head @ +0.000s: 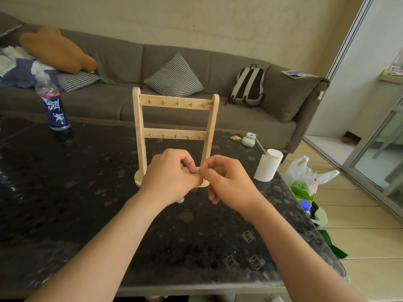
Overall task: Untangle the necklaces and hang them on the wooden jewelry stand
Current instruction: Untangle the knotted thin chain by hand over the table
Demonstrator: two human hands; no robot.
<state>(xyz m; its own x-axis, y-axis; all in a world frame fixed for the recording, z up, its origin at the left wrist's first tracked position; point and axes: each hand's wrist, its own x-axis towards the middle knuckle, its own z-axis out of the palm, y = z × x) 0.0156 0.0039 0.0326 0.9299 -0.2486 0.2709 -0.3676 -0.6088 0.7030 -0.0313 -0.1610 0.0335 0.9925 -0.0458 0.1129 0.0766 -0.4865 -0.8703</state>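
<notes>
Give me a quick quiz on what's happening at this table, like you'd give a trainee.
1. True or false: a necklace already hangs on the wooden stand.
2. What do the left hand and right hand pinch between them? A) a thin chain B) a spoon C) a coin
3. How many crossbars does the stand have?
Key: 1 false; 2 A; 3 two.
</notes>
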